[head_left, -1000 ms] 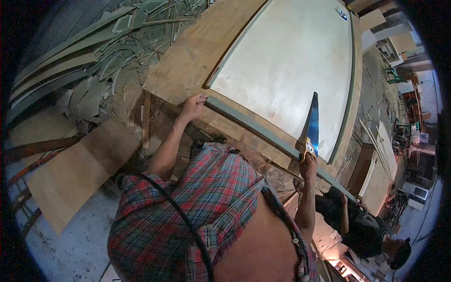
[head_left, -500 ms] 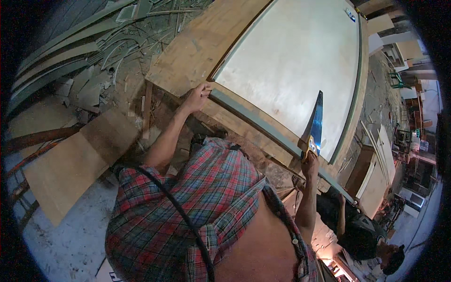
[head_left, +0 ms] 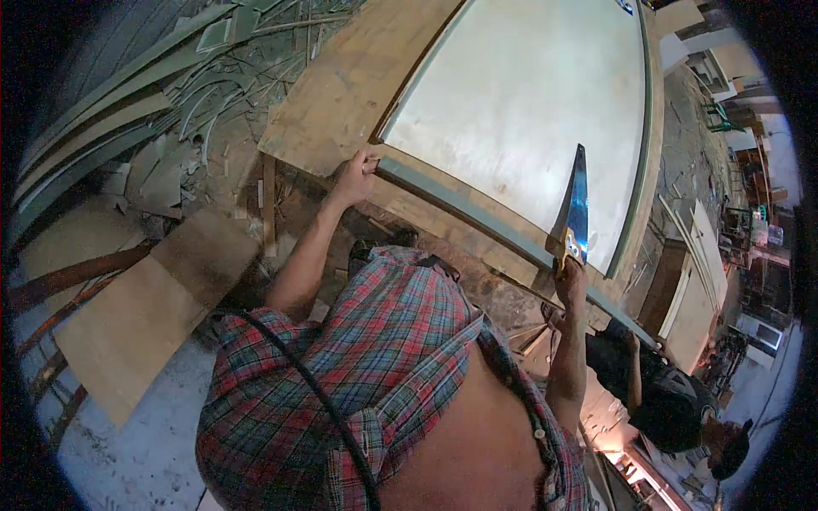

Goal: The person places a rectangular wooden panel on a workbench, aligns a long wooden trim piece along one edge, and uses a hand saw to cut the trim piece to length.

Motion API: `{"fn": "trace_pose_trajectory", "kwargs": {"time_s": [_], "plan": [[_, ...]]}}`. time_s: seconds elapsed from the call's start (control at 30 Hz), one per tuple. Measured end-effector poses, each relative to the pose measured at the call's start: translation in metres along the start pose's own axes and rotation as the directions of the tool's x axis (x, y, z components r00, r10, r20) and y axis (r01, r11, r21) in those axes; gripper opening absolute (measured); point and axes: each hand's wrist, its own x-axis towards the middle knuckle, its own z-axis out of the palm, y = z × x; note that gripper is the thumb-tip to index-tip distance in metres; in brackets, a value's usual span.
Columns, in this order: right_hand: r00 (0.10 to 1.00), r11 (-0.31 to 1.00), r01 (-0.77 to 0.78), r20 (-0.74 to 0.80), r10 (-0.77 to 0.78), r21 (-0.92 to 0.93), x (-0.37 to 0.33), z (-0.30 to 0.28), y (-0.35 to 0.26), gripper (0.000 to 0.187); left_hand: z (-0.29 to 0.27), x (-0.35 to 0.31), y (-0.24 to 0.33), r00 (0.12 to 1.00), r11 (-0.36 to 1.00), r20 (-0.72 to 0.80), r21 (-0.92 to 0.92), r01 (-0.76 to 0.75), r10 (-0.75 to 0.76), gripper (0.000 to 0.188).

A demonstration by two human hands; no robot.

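A long grey-green strip of wood (head_left: 460, 204) lies along the near edge of a wooden worktable. My left hand (head_left: 354, 179) has its fingers closed round the strip's left end. My right hand (head_left: 570, 281) grips the handle of a handsaw (head_left: 578, 209) farther along the strip. The saw's blue-silver blade points away from me, tip up, over a large pale panel (head_left: 520, 111). Whether its teeth touch the strip I cannot tell.
The wooden worktable (head_left: 328, 106) carries the framed panel. A co-worker (head_left: 673, 400) at the lower right has a hand by the strip's far end. Scrap strips (head_left: 213, 94) litter the floor at left, near a brown board (head_left: 141, 324). More boards (head_left: 694, 298) lean at right.
The view has turned slightly, shifting the whole scene. My left hand keeps its place at the strip's end. The saw stays in my right hand at nearly the same spot over the strip.
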Motion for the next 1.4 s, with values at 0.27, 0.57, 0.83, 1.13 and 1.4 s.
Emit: {"fn": "trace_pose_trajectory", "kwargs": {"time_s": [0.27,0.57,0.83,1.13,1.4], "plan": [[0.998,0.996,0.041,-0.037,-0.044,-0.078,-0.002,0.002,0.005,0.025,0.003,-0.001,-0.012,0.999,0.983,0.004,-0.177,0.042,-0.042,0.047],[0.992,0.993,0.097,-0.071,-0.103,-0.074,0.003,0.009,0.013,0.025,0.011,-0.001,-0.03,1.0,0.976,-0.01,-0.217,-0.017,0.015,0.049],[0.975,0.979,-0.201,0.092,0.204,-0.043,0.005,0.018,0.014,0.019,0.018,-0.005,-0.015,0.995,0.977,0.076,-0.208,-0.046,0.063,0.053],[0.993,0.995,-0.098,-0.07,0.099,0.017,-0.016,0.008,0.005,0.028,-0.009,0.021,0.036,0.993,0.982,0.115,0.186,-0.017,-0.004,0.059],[0.975,0.998,-0.068,-0.211,0.07,0.015,-0.022,0.025,0.009,0.018,0.105,0.027,0.194,0.903,0.903,0.226,0.15,-0.403,0.365,0.063]]}}
